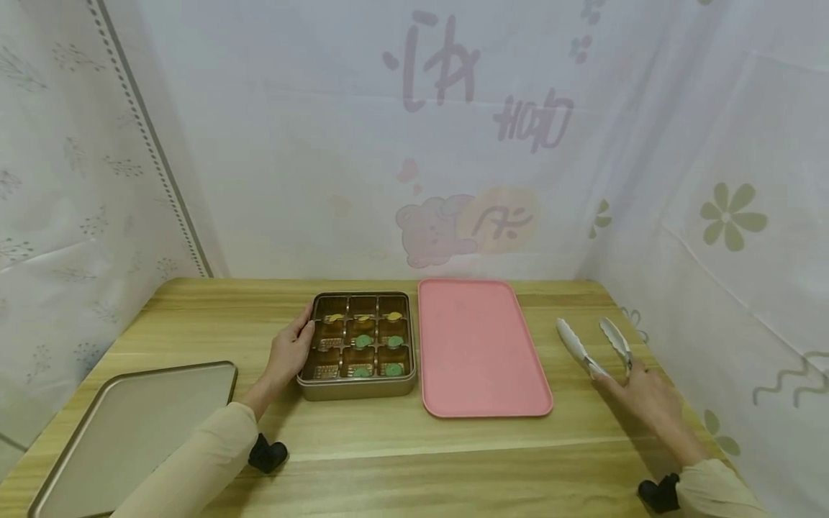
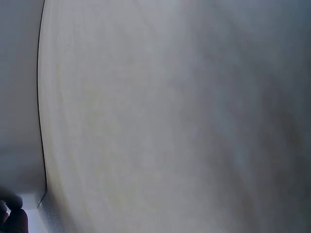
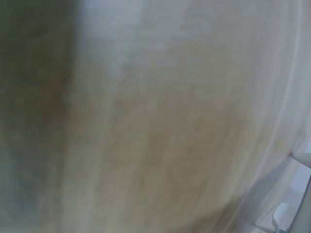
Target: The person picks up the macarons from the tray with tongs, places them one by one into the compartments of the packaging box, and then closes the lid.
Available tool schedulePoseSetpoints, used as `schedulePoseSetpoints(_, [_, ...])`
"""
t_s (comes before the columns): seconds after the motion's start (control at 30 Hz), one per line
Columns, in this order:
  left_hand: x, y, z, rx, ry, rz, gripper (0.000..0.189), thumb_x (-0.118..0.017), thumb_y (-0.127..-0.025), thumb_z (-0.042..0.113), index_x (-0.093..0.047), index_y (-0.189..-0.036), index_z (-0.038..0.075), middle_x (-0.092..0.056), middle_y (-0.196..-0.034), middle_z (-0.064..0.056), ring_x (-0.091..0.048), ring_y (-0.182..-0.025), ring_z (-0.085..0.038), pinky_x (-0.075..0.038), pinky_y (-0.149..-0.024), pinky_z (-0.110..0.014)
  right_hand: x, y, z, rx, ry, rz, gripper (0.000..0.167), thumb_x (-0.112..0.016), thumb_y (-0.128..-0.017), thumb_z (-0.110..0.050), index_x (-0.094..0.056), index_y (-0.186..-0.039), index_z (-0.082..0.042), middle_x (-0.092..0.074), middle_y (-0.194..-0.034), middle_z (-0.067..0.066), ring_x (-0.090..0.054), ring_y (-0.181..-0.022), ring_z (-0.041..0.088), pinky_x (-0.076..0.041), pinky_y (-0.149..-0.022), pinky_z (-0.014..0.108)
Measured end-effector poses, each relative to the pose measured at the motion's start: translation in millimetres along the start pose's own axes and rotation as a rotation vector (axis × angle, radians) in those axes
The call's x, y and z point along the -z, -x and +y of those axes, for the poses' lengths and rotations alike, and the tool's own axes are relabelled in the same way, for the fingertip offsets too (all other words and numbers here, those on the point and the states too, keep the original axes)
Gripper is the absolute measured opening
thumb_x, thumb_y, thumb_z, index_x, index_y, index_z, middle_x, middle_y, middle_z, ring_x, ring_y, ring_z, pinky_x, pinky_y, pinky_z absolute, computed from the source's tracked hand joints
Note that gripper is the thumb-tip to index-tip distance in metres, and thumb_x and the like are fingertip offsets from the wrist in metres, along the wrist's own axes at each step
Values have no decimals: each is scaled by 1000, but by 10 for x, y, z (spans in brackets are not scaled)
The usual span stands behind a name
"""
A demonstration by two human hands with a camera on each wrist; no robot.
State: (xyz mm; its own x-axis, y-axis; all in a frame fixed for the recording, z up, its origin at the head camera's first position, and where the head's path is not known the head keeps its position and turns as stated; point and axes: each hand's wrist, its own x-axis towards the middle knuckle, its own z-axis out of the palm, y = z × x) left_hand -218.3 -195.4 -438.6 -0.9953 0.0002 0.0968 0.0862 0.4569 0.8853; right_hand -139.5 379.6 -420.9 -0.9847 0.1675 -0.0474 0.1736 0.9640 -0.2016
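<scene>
My left hand (image 1: 291, 351) holds the left side of a gold tin box (image 1: 359, 389), near its back corner. In the left wrist view, fingertips (image 2: 16, 222) show at the low left beside the tin's wall. A brown plastic insert (image 1: 329, 334) divides the tin into several compartments. Yellow pieces (image 1: 394, 316) lie along its back row, and green round pieces (image 1: 393, 369) sit in the middle and right columns of the other rows. At the right, my right hand (image 1: 648, 397) grips metal tongs (image 1: 576, 344) by the handle end; their arms are spread with nothing between the tips.
A pink tray (image 1: 476, 349) lies flat just right of the tin. The gold tin lid (image 1: 155, 417) rests at the left front of the wooden table (image 1: 414, 460). Printed cloth (image 1: 291, 144) hangs behind and on both sides.
</scene>
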Motion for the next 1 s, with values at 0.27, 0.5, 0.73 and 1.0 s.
schedulePoseSetpoints(0.27, [25,5,-3,10,5,7,49,-35,-104,21,-23,-149,6,-23,-154,-11,-22,-141,-32,-23,-115,-44,0,29,-14,43,45,-14,85,-48,-89,-61,-40,-104,23,-51,-78,31,-53,-63,34,-43,-45,37])
schedulePoseSetpoints(0.5, [37,-13,28,46,8,-13,50,-37,-103,21,-24,-149,7,-23,-153,-12,-22,-141,-33,-23,-115,-45,20,99,-32,119,-1,62,84,-54,-90,-53,-32,-117,23,-51,-89,39,-56,-69,41,-46,-47,40])
schedulePoseSetpoints(0.73, [74,-6,75,51,7,-32,53,-41,-102,23,-24,-149,5,-25,-152,-16,-25,-140,-34,-28,-113,-46,43,126,-577,477,-190,565,19,-65,-85,1,-65,-102,7,-66,-71,12,-53,-49,8,-41,-40,22])
schedulePoseSetpoints(1.0, [345,151,65,0,-29,-41,54,-37,-103,27,-27,-146,-5,-37,-145,-23,-37,-133,-38,-35,-108,-46,-188,284,-1729,682,-681,185,13,-58,-91,2,-68,-98,5,-67,-73,13,-66,-63,16,-55,-56,21])
